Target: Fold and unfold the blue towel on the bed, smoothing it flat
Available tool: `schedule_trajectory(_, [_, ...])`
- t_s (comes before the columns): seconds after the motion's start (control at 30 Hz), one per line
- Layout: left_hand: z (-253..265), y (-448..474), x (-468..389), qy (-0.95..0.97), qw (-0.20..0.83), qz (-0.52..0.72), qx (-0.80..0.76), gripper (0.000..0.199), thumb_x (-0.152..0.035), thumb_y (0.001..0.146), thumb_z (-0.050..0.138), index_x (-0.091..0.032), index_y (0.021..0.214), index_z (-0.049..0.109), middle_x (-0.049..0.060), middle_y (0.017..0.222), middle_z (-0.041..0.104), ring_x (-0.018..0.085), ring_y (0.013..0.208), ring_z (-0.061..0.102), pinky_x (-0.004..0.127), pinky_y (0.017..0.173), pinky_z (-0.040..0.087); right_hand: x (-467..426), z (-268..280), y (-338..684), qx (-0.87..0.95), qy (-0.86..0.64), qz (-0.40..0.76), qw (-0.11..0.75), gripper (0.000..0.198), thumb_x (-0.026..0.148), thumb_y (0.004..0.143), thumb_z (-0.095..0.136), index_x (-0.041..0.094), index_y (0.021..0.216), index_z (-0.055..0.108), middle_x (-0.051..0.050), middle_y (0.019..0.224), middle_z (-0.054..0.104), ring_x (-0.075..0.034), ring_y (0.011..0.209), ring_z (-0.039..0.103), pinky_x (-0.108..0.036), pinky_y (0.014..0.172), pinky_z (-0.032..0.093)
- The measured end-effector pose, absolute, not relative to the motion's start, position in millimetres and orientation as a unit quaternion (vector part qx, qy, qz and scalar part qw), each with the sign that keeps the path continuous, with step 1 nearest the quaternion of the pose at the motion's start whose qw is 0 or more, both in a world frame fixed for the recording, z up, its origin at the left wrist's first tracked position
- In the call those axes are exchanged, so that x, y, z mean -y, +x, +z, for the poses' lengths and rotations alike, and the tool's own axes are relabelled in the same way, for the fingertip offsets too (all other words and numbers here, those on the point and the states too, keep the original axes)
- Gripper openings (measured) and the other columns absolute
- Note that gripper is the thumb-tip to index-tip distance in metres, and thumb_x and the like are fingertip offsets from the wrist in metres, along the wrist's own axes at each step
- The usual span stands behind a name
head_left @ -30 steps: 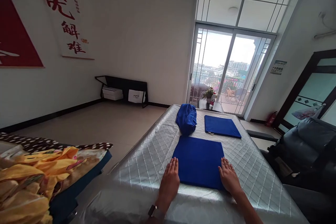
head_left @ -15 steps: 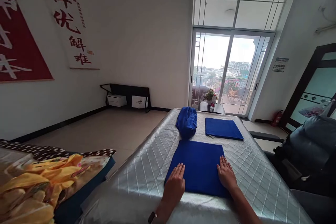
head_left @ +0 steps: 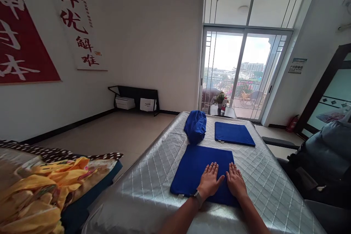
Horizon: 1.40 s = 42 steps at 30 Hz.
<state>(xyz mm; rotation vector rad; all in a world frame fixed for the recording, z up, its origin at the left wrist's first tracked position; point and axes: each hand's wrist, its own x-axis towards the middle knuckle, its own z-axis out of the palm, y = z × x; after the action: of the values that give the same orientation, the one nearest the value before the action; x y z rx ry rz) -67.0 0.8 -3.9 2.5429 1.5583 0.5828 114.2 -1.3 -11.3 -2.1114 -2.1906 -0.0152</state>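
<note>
A flat blue cloth piece (head_left: 192,170), roughly square and with a small pale tag at its near left edge, lies on the silver quilted table cover (head_left: 150,177). My left hand (head_left: 210,180) rests flat on its middle, fingers stretched forward and thumb out to the right. Along the cloth's right edge lies my right hand (head_left: 236,181), flat, its fingers also straight. Neither hand holds anything. Just beyond the cloth is a bunched blue cloth bundle (head_left: 195,127). To the right of that bundle lies a second flat blue cloth piece (head_left: 234,133).
Yellow patterned cloth (head_left: 52,179) lies heaped at the left. A dark bag (head_left: 326,153) stands on a seat at the right. Behind the far table edge are a small table with a potted plant (head_left: 220,98) and a bottle (head_left: 224,105), before the glass doors.
My left hand has moved right, from the cloth's left edge to its middle, close to my right hand. My right hand stays nearly in place. The view has shifted slightly.
</note>
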Motion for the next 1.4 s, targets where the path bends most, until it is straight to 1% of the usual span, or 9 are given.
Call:
schedule_trajectory(0.07, [-11.0, -101.6, -5.6, 0.813, 0.034, 0.181, -0.552, 0.066, -0.057, 0.103, 0.025, -0.021, 0.157, 0.036, 0.006, 0.162, 0.034, 0.023, 0.152, 0.028, 0.044, 0.125, 0.027, 0.8, -11.7, 113.0, 0.712, -0.7, -0.002, 0.053, 0.062, 0.032, 0.102, 0.024, 0.006, 0.158, 0.025, -0.012, 0.166, 0.019, -0.021, 0.155, 0.013, -0.04, 0.125, 0.016])
schedule_trajectory(0.2, [-24.1, -183.4, -11.2, 0.764, -0.022, 0.146, -0.628, 0.069, -0.056, 0.103, 0.026, -0.013, 0.158, 0.032, 0.013, 0.162, 0.034, 0.029, 0.151, 0.028, 0.052, 0.123, 0.028, 1.1, -12.6, 111.3, 0.706, -0.706, 0.005, 0.057, 0.062, 0.031, 0.102, 0.022, 0.007, 0.159, 0.022, -0.011, 0.167, 0.017, -0.019, 0.155, 0.012, -0.041, 0.125, 0.015])
schedule_trajectory(0.33, [-34.0, -232.2, -5.0, 0.746, -0.047, 0.129, -0.651, 0.073, -0.058, 0.104, 0.02, -0.01, 0.158, 0.03, 0.015, 0.163, 0.031, 0.028, 0.151, 0.029, 0.047, 0.122, 0.028, 1.9, -11.5, 110.0, 0.699, -0.712, 0.013, 0.06, 0.062, 0.034, 0.102, 0.021, 0.008, 0.159, 0.023, -0.011, 0.167, 0.015, -0.019, 0.155, 0.011, -0.04, 0.125, 0.014])
schedule_trajectory(0.43, [-36.3, -237.6, 0.9, 0.741, -0.054, 0.137, -0.656, 0.076, -0.06, 0.103, 0.021, -0.007, 0.158, 0.03, 0.017, 0.163, 0.031, 0.028, 0.151, 0.031, 0.045, 0.122, 0.029, 2.1, -9.6, 109.8, 0.697, -0.714, 0.018, 0.061, 0.062, 0.034, 0.102, 0.021, 0.008, 0.159, 0.023, -0.011, 0.167, 0.016, -0.019, 0.155, 0.011, -0.04, 0.125, 0.014])
schedule_trajectory(0.63, [-37.5, -232.0, 1.7, 0.751, -0.078, 0.154, -0.637, 0.063, -0.05, 0.104, 0.029, -0.015, 0.157, 0.035, 0.013, 0.16, 0.039, 0.029, 0.149, 0.035, 0.046, 0.121, 0.031, -9.5, 0.7, 111.0, 0.702, -0.709, 0.029, 0.058, 0.064, 0.036, 0.101, 0.021, 0.009, 0.159, 0.024, -0.01, 0.166, 0.021, -0.018, 0.155, 0.014, -0.04, 0.125, 0.013])
schedule_trajectory(0.9, [-36.8, -235.9, -3.8, 0.743, -0.07, 0.158, -0.647, 0.071, -0.059, 0.102, 0.027, -0.014, 0.155, 0.039, 0.014, 0.157, 0.044, 0.029, 0.147, 0.038, 0.049, 0.12, 0.033, -31.9, 2.0, 110.5, 0.687, -0.723, 0.032, 0.066, 0.066, 0.038, 0.101, 0.018, 0.007, 0.159, 0.024, -0.01, 0.167, 0.02, -0.019, 0.155, 0.013, -0.038, 0.125, 0.012])
schedule_trajectory(1.07, [-19.5, -202.2, -12.8, 0.728, -0.075, 0.164, -0.661, 0.071, -0.059, 0.102, 0.027, -0.011, 0.151, 0.046, 0.015, 0.153, 0.05, 0.031, 0.145, 0.04, 0.05, 0.121, 0.033, -32.9, -5.5, 111.6, 0.688, -0.721, 0.034, 0.069, 0.066, 0.036, 0.1, 0.02, 0.007, 0.159, 0.022, -0.011, 0.168, 0.018, -0.019, 0.156, 0.009, -0.039, 0.125, 0.011])
schedule_trajectory(1.17, [-4.2, -150.8, -16.9, 0.77, -0.044, 0.17, -0.613, 0.071, -0.057, 0.103, 0.027, -0.009, 0.152, 0.045, 0.016, 0.156, 0.046, 0.03, 0.148, 0.036, 0.046, 0.123, 0.031, -32.4, -6.4, 112.0, 0.691, -0.719, 0.024, 0.072, 0.065, 0.036, 0.101, 0.021, 0.007, 0.159, 0.022, -0.011, 0.167, 0.019, -0.019, 0.155, 0.011, -0.04, 0.125, 0.012])
schedule_trajectory(1.4, [6.8, -34.1, -35.3, 0.863, 0.062, 0.176, -0.47, 0.065, -0.046, 0.104, 0.022, -0.01, 0.156, 0.037, 0.014, 0.161, 0.037, 0.026, 0.152, 0.027, 0.046, 0.125, 0.025, -30.1, -6.3, 114.8, 0.704, -0.707, 0.013, 0.069, 0.063, 0.033, 0.101, 0.021, 0.007, 0.158, 0.025, -0.012, 0.166, 0.021, -0.02, 0.155, 0.014, -0.038, 0.125, 0.014])
